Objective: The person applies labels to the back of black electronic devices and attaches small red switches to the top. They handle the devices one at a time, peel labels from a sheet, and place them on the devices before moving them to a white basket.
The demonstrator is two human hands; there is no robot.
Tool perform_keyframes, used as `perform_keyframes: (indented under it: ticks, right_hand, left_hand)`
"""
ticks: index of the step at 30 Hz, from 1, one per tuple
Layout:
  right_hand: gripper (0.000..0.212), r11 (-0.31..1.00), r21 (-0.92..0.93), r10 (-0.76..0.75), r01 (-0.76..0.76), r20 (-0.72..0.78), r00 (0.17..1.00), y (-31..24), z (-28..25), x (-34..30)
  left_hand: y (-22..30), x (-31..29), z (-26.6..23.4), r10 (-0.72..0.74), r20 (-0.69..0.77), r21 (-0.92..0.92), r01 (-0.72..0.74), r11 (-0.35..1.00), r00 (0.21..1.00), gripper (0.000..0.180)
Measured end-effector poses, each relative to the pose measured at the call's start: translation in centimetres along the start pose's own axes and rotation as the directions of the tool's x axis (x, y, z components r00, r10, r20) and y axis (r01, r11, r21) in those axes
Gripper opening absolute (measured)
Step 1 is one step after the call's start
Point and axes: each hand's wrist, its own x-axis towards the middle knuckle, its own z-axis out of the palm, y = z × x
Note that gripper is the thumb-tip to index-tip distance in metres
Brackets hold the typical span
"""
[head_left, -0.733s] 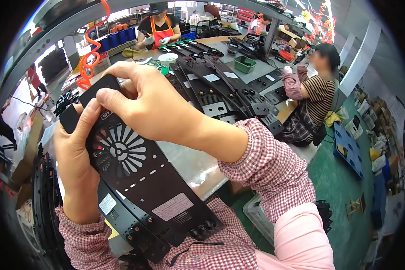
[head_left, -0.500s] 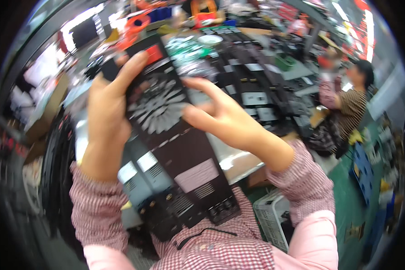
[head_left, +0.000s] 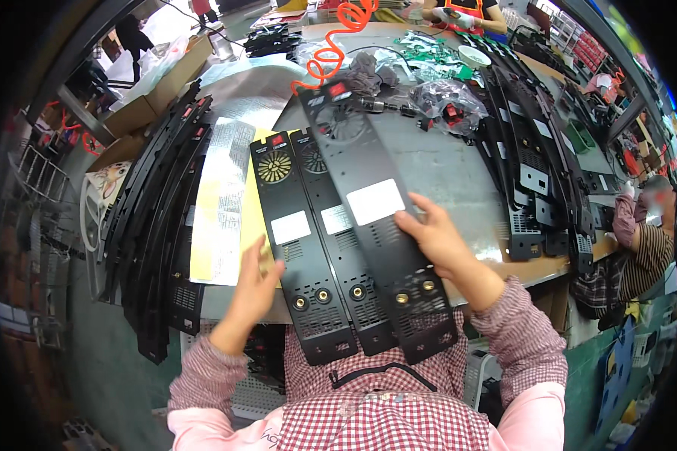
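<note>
In front of me are three long black panels with round fan-like grilles, white labels, slotted vents and brass-coloured round fittings. My right hand (head_left: 442, 239) grips the edge of the right black panel (head_left: 387, 244), thumb on top. This panel slants and partly covers the middle black panel (head_left: 336, 244). The left black panel (head_left: 293, 259) lies alongside, its lower end jutting past the table edge toward my apron. My left hand (head_left: 254, 289) is beside that panel's left edge with fingers apart, holding nothing.
A pile of black panels (head_left: 162, 225) stands at the left, beside a printed sheet (head_left: 222, 195) and yellow paper. More panels (head_left: 530, 165) lie at the right. A coiled orange hose (head_left: 327, 60) hangs at the back. Plastic bags (head_left: 447, 105) lie beyond; co-workers are at the back and right.
The panels, held up and tilted in both hands before, are now lower over the table. My left hand has let go; my right hand now grips one panel's edge. The view has shifted.
</note>
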Motion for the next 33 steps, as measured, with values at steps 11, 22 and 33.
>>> perform_keyframes:
  ticks: [11,22,33]
  right_hand:
    - [0.050,0.622,-0.776,-0.355,0.106,-0.158,0.921,8.0,4.7,4.0]
    - [0.058,0.919,-0.394,-0.028,-0.018,-0.111,0.993,5.6,3.8,5.2]
    - [0.079,0.994,0.108,-0.018,0.008,0.099,0.995,4.5,2.5,5.3]
  left_hand:
    - [-0.1,-0.8,0.2,-0.359,0.067,-0.566,0.331,0.755,0.931,0.061]
    - [0.2,2.1,2.6,-0.160,0.128,-0.726,0.202,0.657,0.979,0.032]
    - [0.1,2.1,3.3,-0.178,0.038,-0.812,0.134,0.568,0.983,0.049]
